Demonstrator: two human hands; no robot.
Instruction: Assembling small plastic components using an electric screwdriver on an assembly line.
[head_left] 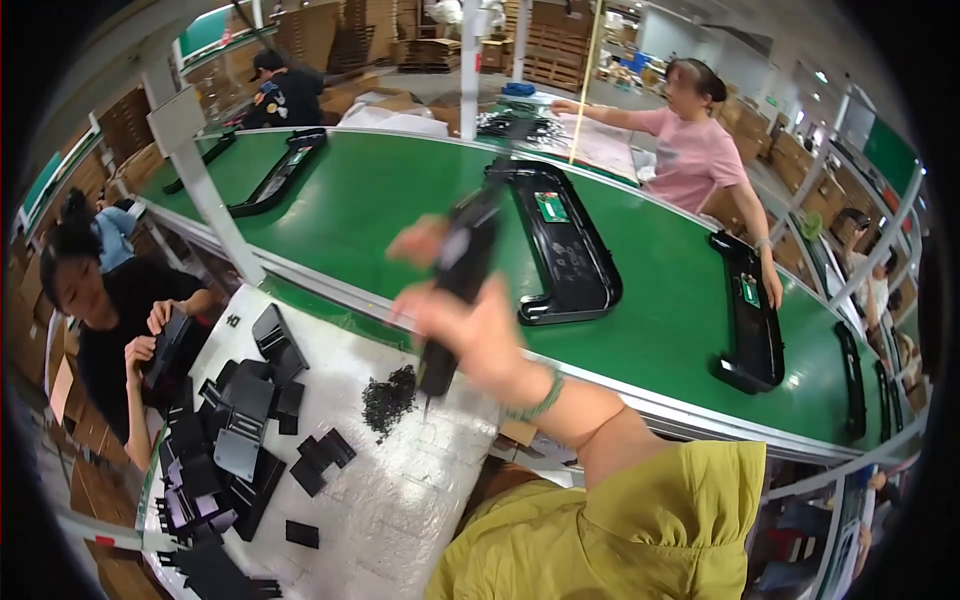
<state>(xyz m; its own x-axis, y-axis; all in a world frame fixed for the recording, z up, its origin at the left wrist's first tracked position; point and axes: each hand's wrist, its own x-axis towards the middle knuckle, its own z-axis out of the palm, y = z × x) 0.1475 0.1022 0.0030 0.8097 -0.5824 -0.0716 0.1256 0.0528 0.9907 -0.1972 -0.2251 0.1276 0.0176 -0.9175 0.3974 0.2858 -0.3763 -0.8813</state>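
Observation:
My right hand (475,325), smeared by motion, is wrapped round a black electric screwdriver (465,250). A green band circles that wrist. The screwdriver stands nearly upright, its thin bit pointing down over the white work surface (400,510). Left of the bit lies a heap of small black screws (388,402). Beyond my hand, a black curved plastic housing (570,245) with a green circuit board rests on the green conveyor belt (380,190). My left hand does not show.
Black plastic parts (240,420) pile up at the left of the work surface, with several flat black pieces (320,460) beside them. A co-worker (110,310) at left holds a black part. Across the belt, another person (690,150) touches a second housing (750,310). A metal post (205,190) rises at left.

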